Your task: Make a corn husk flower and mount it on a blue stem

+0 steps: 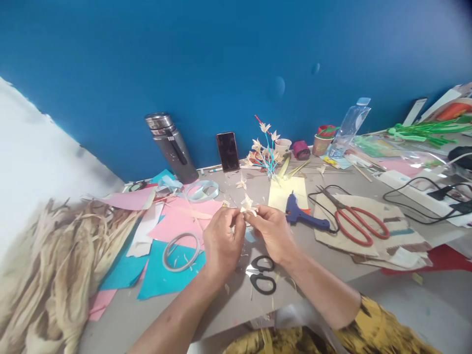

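Flower: the small pale flower (248, 204) is up between both hands, above the table (236, 307).
Left hand (224, 238): thumb and fingers pinched together on its base.
Right hand (273, 230): fingertips clamped on its other side.
Between forearms: black-handled scissors (261, 270).
Right side: blue glue gun (297, 212), then red-handled scissors (338, 205) on folded cloth (400, 223).
Left side: tape roll (164, 258) on blue paper (151, 285).
Back: flask (177, 155), dark-screened phone (227, 151).
Print: yellow packet (331, 161), marks too small to read.
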`<state>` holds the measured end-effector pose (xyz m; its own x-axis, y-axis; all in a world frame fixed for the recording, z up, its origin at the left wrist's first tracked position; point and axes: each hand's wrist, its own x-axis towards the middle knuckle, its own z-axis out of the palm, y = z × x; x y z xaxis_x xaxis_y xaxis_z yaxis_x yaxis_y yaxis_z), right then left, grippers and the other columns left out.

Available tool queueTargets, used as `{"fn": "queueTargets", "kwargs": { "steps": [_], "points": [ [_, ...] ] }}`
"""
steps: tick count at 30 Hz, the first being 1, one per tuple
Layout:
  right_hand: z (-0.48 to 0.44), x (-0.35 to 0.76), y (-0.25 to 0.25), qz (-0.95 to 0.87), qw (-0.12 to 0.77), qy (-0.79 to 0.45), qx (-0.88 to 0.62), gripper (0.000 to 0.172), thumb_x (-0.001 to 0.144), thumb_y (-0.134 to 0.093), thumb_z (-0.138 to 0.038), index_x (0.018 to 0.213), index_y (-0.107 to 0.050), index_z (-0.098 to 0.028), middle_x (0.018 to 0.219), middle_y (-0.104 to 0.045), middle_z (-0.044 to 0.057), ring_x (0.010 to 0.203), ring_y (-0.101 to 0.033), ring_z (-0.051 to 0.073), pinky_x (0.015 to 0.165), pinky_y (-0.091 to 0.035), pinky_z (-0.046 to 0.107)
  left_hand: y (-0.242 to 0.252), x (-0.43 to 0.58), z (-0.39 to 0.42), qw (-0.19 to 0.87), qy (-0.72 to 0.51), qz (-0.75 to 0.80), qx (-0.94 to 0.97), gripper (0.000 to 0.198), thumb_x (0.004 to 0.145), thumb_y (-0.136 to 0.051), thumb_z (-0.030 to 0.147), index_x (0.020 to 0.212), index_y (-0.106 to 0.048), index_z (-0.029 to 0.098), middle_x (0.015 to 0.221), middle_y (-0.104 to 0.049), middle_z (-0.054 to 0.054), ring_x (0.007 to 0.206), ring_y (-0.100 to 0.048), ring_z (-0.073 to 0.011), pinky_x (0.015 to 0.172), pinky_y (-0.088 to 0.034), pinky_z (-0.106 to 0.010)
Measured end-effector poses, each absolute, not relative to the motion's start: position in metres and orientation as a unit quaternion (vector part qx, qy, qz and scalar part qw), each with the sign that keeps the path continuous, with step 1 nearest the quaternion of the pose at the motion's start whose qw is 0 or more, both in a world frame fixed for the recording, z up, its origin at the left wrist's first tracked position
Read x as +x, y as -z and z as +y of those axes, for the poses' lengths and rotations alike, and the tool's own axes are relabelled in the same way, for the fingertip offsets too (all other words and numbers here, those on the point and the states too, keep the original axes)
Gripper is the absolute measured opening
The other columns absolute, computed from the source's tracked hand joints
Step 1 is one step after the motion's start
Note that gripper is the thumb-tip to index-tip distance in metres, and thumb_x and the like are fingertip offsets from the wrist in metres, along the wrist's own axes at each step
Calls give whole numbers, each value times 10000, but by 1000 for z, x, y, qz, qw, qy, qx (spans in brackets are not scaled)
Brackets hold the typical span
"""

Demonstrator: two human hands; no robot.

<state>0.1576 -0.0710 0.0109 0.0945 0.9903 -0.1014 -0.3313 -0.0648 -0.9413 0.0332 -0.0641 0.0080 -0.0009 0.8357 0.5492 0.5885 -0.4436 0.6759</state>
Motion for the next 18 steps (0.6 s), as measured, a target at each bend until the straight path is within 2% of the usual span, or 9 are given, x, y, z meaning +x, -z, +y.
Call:
{"fn": "queueTargets", "kwargs": {
  "steps": [2, 5, 8, 10, 14, 18],
  "points": [
    [-71, 158, -10, -357, 573, -597, -433, 268, 623, -811, -379, 674, -657, -167, 564, -427, -56, 512, -269, 72, 472, -176, 241, -10, 34, -62, 193, -504, 528, 656, 143, 865, -575, 286, 841, -667, 180, 786, -683, -29, 691, -620, -161, 651, -484, -276],
    [-70, 159, -7, -351, 566, -623, -409, 225, 629, -793, -331, 747, -719, -153, 592, -472, -36, 527, -288, 73, 473, -166, 237, -16, 33, -58, 373, -505, 529, 572, 175, 851, -592, 313, 808, -670, 163, 671, -643, -2, 612, -590, -138, 598, -480, -249],
    [-69, 162, -4, -338, 574, -636, -390, 203, 655, -775, -335, 656, -696, -148, 574, -450, -28, 541, -308, 79, 467, -163, 231, -20, 30, -55, 482, -489, 503, 524, 186, 821, -637, 314, 751, -681, 147, 615, -620, 11, 596, -572, -119, 620, -492, -238],
    [-68, 164, -2, -335, 579, -637, -382, 243, 677, -775, -358, 613, -673, -147, 566, -436, -25, 550, -323, 85, 462, -166, 229, -21, 29, -54, 513, -485, 494, 507, 186, 803, -668, 323, 773, -694, 141, 671, -664, -5, 636, -595, -119, 665, -514, -245],
    [-67, 166, 0, -334, 580, -638, -381, 228, 685, -780, -348, 654, -700, -136, 572, -438, -25, 562, -333, 87, 454, -170, 223, -21, 29, -55, 521, -498, 493, 486, 201, 763, -719, 331, 806, -715, 135, 731, -714, -22, 655, -625, -122, 696, -541, -259],
    [-67, 167, -4, -305, 584, -652, -375, 153, 612, -774, -261, 668, -718, -131, 625, -552, 9, 568, -352, 84, 452, -186, 211, -22, 29, -56, 484, -519, 494, 503, 207, 749, -723, 324, 840, -743, 139, 703, -728, -18, 636, -641, -132, 688, -556, -273]
  ]
}}
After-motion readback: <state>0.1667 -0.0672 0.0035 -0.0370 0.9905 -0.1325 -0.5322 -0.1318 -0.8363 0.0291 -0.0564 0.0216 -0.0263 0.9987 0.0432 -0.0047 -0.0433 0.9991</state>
